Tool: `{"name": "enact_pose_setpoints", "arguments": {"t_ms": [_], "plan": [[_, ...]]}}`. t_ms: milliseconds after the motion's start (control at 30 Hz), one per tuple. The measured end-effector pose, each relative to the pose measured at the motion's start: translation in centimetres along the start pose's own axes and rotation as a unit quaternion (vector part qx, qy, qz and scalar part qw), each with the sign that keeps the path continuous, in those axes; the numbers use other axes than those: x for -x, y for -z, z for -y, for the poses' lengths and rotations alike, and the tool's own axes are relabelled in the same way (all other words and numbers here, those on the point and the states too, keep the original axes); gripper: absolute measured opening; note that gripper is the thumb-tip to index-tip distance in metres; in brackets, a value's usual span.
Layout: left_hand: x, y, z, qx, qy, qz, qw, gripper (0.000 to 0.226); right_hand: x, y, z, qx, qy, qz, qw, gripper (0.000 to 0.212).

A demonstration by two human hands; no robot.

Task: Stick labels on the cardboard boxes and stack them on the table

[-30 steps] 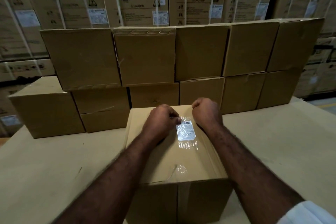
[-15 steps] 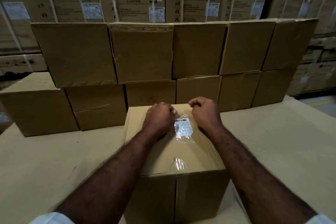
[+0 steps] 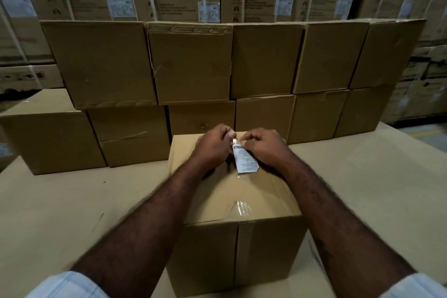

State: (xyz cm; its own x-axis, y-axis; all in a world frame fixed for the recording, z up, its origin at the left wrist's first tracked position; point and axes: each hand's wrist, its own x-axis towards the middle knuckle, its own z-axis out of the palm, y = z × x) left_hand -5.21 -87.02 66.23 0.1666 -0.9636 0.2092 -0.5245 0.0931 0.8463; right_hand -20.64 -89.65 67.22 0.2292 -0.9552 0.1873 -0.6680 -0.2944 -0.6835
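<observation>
My left hand [image 3: 212, 146] and right hand [image 3: 263, 147] pinch a label [image 3: 245, 162] over a cardboard box [image 3: 242, 201].
The fingers [image 3: 250, 139] of both hands are curled and clamped on the white label's top edge, above the far end of the taped lid. I cannot tell if its lower end touches the lid. The box sits on the table [image 3: 72, 201], just before the stacked boxes [image 3: 188, 65].
</observation>
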Motion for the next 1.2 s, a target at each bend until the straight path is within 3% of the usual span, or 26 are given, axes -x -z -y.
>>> {"name": "enact_pose_setpoints", "arguments": {"t_ms": [100, 233, 367, 433, 600, 800, 1000, 1200], "plan": [[0.0, 0.2, -0.1, 0.059, -0.007, 0.005, 0.998, 0.016, -0.9, -0.5, -1.4, -0.1, 0.005, 0.008, 0.995, 0.033], [0.6, 0.7, -0.8, 0.126, -0.005, 0.031, 0.992, 0.006, 0.2, 0.2, -0.5, -0.171, 0.041, -0.006, 0.984, 0.015], [0.9, 1.8, -0.8, 0.172, 0.019, 0.105, 0.979, 0.057, 0.6, 0.5, -0.2, -0.217, 0.042, -0.002, 0.975, 0.015], [0.6, 2.0, -0.5, 0.164, 0.032, 0.143, 0.975, 0.067, 0.9, 0.8, 0.1, -0.225, 0.039, -0.003, 0.974, 0.009], [1.0, 2.5, -0.8, 0.193, 0.047, 0.188, 0.962, 0.053, 1.7, 1.7, 0.7, -0.268, 0.022, -0.005, 0.963, 0.006], [1.2, 2.9, -1.3, 0.218, 0.039, 0.194, 0.956, 0.029, 4.5, 2.4, 1.2, -0.242, -0.031, 0.074, 0.967, 0.022], [1.3, 2.8, -1.0, 0.21, 0.03, 0.196, 0.957, 0.025, 6.0, 2.1, 0.9, -0.219, -0.06, 0.098, 0.969, 0.054], [1.5, 2.9, -1.0, 0.206, 0.032, 0.194, 0.959, 0.018, 7.0, 2.1, 1.1, -0.237, -0.063, 0.081, 0.966, 0.044]]}}
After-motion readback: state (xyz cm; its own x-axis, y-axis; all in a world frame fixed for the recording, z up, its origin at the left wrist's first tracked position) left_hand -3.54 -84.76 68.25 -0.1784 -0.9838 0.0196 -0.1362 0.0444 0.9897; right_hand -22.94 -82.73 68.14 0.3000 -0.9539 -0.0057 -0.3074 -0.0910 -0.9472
